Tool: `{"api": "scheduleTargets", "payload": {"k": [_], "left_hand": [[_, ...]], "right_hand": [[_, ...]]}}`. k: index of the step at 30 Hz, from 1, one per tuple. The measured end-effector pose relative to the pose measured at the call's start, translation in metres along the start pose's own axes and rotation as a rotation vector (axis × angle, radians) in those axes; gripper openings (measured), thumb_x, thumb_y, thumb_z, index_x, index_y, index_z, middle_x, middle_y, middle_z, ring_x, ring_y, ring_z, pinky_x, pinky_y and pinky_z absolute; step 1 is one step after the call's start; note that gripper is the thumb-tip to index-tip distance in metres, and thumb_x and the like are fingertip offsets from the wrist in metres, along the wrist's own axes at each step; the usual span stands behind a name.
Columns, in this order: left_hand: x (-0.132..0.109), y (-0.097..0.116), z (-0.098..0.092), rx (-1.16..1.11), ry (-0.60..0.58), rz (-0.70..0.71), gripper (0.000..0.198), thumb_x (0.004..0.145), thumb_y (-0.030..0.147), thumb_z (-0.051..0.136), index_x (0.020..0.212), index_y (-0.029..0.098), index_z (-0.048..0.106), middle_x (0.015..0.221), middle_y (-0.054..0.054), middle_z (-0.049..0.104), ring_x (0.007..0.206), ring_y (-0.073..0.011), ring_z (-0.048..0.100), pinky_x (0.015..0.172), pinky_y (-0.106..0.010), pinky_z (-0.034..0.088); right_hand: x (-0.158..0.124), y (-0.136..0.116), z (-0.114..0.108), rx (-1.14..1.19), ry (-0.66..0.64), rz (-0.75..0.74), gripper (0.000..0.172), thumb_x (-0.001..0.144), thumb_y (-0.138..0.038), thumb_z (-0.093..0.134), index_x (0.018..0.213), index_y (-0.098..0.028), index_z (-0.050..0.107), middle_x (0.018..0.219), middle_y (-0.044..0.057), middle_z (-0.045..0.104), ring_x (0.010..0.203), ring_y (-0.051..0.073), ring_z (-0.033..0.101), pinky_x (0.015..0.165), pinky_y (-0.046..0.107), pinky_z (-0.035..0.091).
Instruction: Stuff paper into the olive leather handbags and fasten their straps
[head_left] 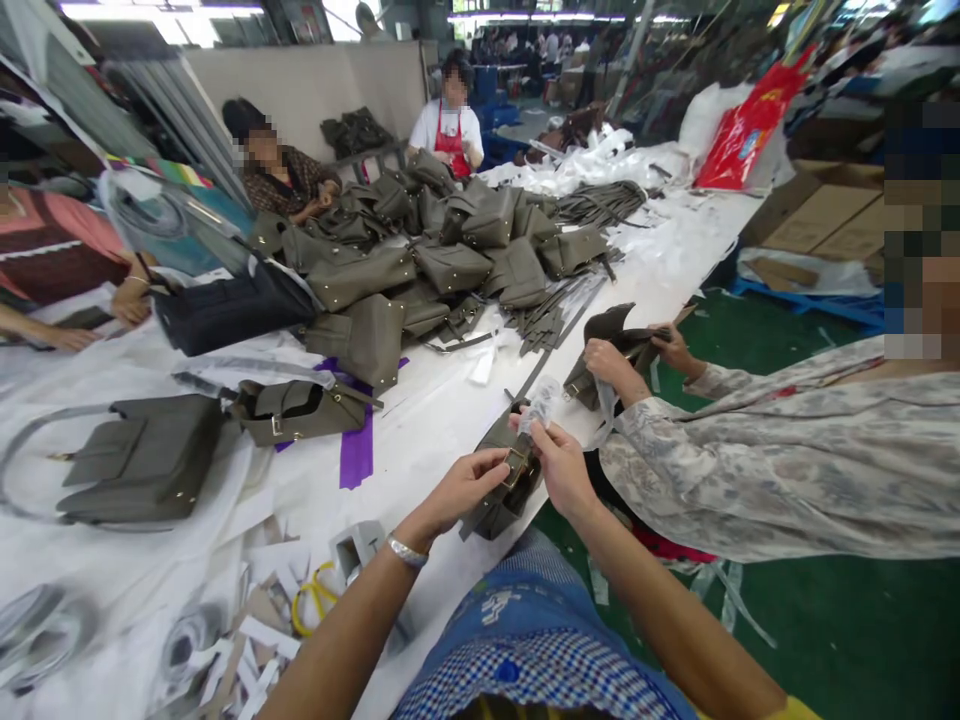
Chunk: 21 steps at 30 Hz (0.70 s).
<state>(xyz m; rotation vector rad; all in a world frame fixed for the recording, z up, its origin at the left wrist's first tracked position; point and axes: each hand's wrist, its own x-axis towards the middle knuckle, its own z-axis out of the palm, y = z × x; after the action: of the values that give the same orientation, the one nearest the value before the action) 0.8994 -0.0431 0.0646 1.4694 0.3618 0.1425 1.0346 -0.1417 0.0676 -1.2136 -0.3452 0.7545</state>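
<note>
An olive-grey handbag [491, 515] lies at the near table edge in front of me. My left hand [480, 480] is at its buckle [515, 462], fingers pinched around the buckle's strap end. Above the bag my right hand [559, 455] grips a crumpled piece of clear plastic film [540, 405] between thumb and fingers. Part of the bag is hidden behind both hands.
Many olive handbags [450, 260] are heaped mid-table. Another bag [150, 455] and paper scraps [255, 630] with yellow scissors [315, 598] lie left. A co-worker's hands [619, 370] handle a bag close on my right. Other people sit across the table.
</note>
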Motion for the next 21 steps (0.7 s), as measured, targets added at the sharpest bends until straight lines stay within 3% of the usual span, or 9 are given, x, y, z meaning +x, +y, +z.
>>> {"api": "scheduleTargets", "payload": {"k": [2, 5, 13, 17, 21], "left_hand": [[-0.003, 0.0, 0.001, -0.04, -0.003, 0.014, 0.043, 0.09, 0.048, 0.059, 0.122, 0.021, 0.067, 0.107, -0.007, 0.072, 0.102, -0.0232, 0.065, 0.091, -0.034, 0.052], [-0.003, -0.007, 0.005, -0.035, 0.133, 0.022, 0.038, 0.089, 0.046, 0.06, 0.115, 0.02, 0.069, 0.107, -0.006, 0.072, 0.096, -0.0216, 0.066, 0.087, -0.032, 0.052], [0.005, -0.014, 0.015, -0.079, 0.308, 0.065, 0.03, 0.084, 0.04, 0.067, 0.101, 0.016, 0.071, 0.097, -0.007, 0.074, 0.087, -0.0213, 0.068, 0.08, -0.032, 0.054], [0.011, -0.015, 0.018, -0.105, 0.391, 0.107, 0.023, 0.082, 0.033, 0.069, 0.098, 0.017, 0.065, 0.095, -0.007, 0.073, 0.09, -0.0199, 0.069, 0.084, -0.032, 0.055], [0.013, -0.02, 0.022, -0.087, 0.474, 0.144, 0.031, 0.08, 0.028, 0.071, 0.106, 0.018, 0.055, 0.097, -0.007, 0.07, 0.089, -0.0179, 0.069, 0.082, -0.029, 0.056]], "right_hand": [[0.001, -0.006, 0.001, 0.011, -0.018, 0.023, 0.037, 0.084, -0.048, 0.07, 0.109, -0.02, 0.073, 0.111, 0.009, 0.073, 0.109, 0.026, 0.065, 0.105, 0.045, 0.045], [-0.004, -0.013, 0.005, -0.013, -0.059, 0.04, 0.042, 0.087, -0.05, 0.066, 0.115, -0.02, 0.07, 0.113, 0.009, 0.072, 0.109, 0.026, 0.065, 0.103, 0.046, 0.046], [-0.019, -0.014, 0.008, -0.296, -0.108, 0.027, 0.04, 0.087, -0.057, 0.061, 0.107, -0.024, 0.073, 0.109, 0.006, 0.073, 0.108, 0.028, 0.065, 0.104, 0.047, 0.045], [-0.02, -0.006, 0.004, -0.447, -0.124, -0.052, 0.036, 0.088, -0.051, 0.06, 0.111, -0.025, 0.072, 0.111, 0.004, 0.072, 0.115, 0.029, 0.061, 0.105, 0.044, 0.044], [-0.023, 0.003, 0.002, -0.522, -0.162, -0.088, 0.033, 0.09, -0.043, 0.059, 0.116, -0.025, 0.07, 0.112, 0.004, 0.071, 0.112, 0.029, 0.062, 0.1, 0.041, 0.048]]}}
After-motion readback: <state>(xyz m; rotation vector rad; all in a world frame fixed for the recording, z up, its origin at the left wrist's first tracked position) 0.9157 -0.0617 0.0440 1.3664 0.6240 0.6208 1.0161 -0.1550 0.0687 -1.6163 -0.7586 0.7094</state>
